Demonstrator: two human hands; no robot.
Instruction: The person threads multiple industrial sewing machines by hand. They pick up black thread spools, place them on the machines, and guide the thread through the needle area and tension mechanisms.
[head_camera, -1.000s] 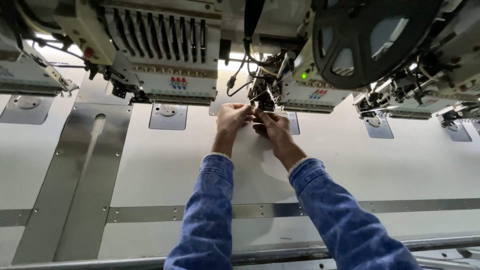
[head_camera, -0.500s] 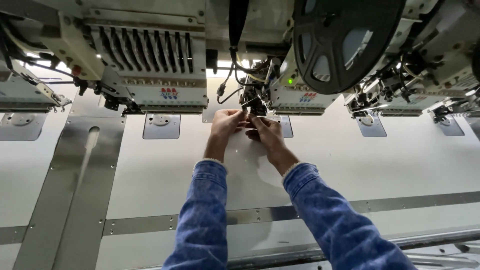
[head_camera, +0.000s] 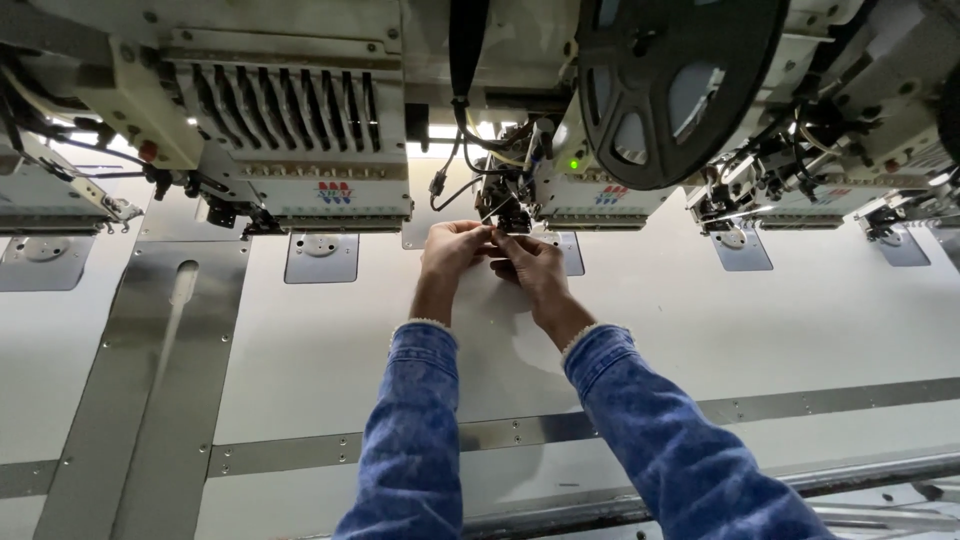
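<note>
**Hands hold at the needle assembly while the view drifts**

Little has changed over the last second: both hands stay raised at the same spot, and only the camera has shifted, so the machine heads now sit a touch lower and further right in the frame. The left hand (head_camera: 452, 245) and the right hand (head_camera: 528, 262) meet just above the centre of the frame, right under the small dark needle assembly (head_camera: 508, 205) that hangs between two machine heads. The fingers of both hands are curled and pinched close together at its lower end (what they pinch is too small to tell, perhaps a thread). The steady pose suggests fine work in hand at that one point.

Both arms wear blue denim sleeves (head_camera: 420, 420), reaching up from the bottom edge. A large black reel (head_camera: 672, 85) fills the upper right, and a green light (head_camera: 574, 164) glows just left of it. The white tabletop (head_camera: 330, 350) spreads below, crossed by metal strips (head_camera: 130, 400) at the left.
</note>
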